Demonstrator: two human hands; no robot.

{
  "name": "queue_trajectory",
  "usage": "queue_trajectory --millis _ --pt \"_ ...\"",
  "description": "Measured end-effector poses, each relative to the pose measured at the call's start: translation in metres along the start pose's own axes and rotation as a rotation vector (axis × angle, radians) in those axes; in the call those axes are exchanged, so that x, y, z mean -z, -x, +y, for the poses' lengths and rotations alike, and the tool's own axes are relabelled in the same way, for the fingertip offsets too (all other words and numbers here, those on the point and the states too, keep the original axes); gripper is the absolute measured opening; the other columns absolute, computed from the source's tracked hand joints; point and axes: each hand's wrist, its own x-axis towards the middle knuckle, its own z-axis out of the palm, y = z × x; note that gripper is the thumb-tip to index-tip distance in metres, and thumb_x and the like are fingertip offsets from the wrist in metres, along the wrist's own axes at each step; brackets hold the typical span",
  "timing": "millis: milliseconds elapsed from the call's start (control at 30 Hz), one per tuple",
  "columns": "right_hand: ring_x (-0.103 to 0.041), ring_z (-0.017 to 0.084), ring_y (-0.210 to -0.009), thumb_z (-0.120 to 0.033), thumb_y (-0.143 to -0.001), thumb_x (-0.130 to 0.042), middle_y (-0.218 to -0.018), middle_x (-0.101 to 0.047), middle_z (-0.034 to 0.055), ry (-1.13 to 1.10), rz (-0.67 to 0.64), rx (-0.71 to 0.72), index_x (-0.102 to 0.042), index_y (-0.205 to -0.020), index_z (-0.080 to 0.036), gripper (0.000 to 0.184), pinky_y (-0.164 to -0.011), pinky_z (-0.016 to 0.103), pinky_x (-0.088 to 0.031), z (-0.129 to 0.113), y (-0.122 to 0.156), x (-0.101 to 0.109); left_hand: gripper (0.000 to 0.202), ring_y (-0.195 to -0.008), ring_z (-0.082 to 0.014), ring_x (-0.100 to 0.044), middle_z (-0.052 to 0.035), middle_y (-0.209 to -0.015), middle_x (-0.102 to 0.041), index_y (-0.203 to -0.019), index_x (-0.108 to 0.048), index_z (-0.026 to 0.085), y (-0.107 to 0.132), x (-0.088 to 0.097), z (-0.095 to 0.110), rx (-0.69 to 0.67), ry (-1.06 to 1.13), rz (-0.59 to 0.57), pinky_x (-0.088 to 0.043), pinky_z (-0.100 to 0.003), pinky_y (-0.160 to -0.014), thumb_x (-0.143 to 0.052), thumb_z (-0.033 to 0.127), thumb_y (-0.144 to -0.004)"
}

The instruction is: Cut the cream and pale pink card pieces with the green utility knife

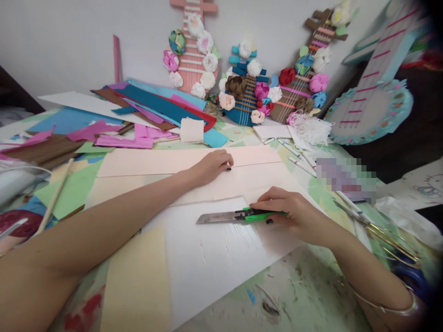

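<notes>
My right hand (289,210) grips a green and black box cutter (258,214) with its long blade slid out, pointing left above a white sheet (214,249). Further back, my left hand (214,166) rests on pale peach paper (256,177), fingers curled and thumb close to the index finger. Whether anything is pinched there is hidden. A straight line runs across the peach paper beside the left hand, setting off a long strip (155,161) at the back. The white sheet has several short cut marks and lies partly beside a cream sheet (138,281).
Coloured paper scraps (162,108) pile up at the back left. Paper-flowered model instruments (245,87) lean at the wall. Markers (297,154) and gold-handled scissors (387,235) lie on the right. A wooden stick (55,196) lies on the left.
</notes>
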Motion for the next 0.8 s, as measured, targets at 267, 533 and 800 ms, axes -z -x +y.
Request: queue_trajectory --millis 267,533,800 --pt "-0.057 0.018 -0.100 0.006 -0.075 -0.049 -0.106 -0.063 0.0070 -0.136 -0.086 -0.011 -0.066 -0.116 -0.020 0.052 -0.086 0.030 -0.046 -0.014 0.000 -0.002 0.017 -0.078 -0.0163 -0.061 -0.0048 -0.084 -0.066 -0.089 -0.064 0.016 -0.005 0.023 -0.017 0.160 0.140 0.217 -0.047 -0.025 -0.067 -0.054 0.027 -0.083" --pt "-0.054 0.019 -0.102 0.008 -0.070 -0.048 -0.106 -0.061 0.0056 -0.150 -0.053 0.003 -0.067 -0.115 -0.023 0.058 -0.089 0.030 -0.043 -0.012 -0.001 -0.011 0.050 -0.069 -0.0194 -0.064 -0.0098 -0.083 -0.071 -0.094 -0.069 0.011 -0.007 0.097 -0.063 0.288 0.065 0.407 -0.049 -0.028 -0.060 -0.057 0.057 -0.078" --pt "-0.053 0.019 -0.101 0.007 -0.069 -0.046 -0.105 -0.061 0.0060 -0.142 -0.039 -0.001 -0.067 -0.113 -0.023 0.057 -0.089 0.032 -0.041 -0.013 0.000 -0.013 0.026 -0.094 -0.0200 -0.062 -0.0071 -0.099 -0.066 -0.096 -0.066 0.013 -0.046 0.139 -0.101 0.238 -0.266 0.315 -0.050 -0.040 -0.086 -0.060 0.037 -0.089"
